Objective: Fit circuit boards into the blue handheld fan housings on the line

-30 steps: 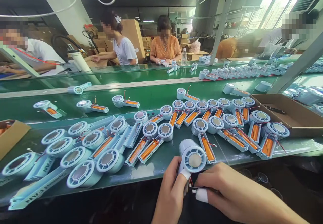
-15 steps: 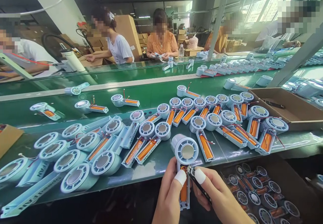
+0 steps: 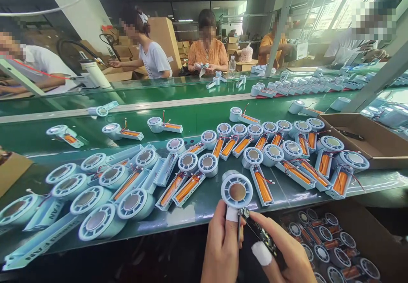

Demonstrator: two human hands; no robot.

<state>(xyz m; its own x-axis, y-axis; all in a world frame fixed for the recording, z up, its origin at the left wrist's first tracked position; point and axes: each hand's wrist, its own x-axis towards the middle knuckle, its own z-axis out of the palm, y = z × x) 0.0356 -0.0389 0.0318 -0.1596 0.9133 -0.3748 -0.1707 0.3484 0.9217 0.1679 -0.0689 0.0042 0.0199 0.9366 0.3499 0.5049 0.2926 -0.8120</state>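
Observation:
A light-blue handheld fan (image 3: 236, 191) stands upright in front of me, its round head above the bench edge. My left hand (image 3: 221, 240) is closed round its handle, the white-wrapped thumb lying just under the head. My right hand (image 3: 280, 244) grips a narrow dark circuit board (image 3: 262, 232), whose upper end touches the fan below its head. White wrapping covers the right thumb too. Most of the handle is hidden by my left hand. Nearest to the held fan are more opened fans (image 3: 208, 165) with orange batteries.
Many fans (image 3: 102, 221) lie at left on the green bench. Others ride a green conveyor (image 3: 197, 121) behind. A cardboard tray (image 3: 376, 160) stands at right, and a box of fans (image 3: 392, 249) sits below the bench. Several people (image 3: 208, 55) work across the line.
The held fan has turned so its battery side no longer shows. My right hand has shifted its grip, thumb lower, showing more of the circuit board. The view has moved slightly.

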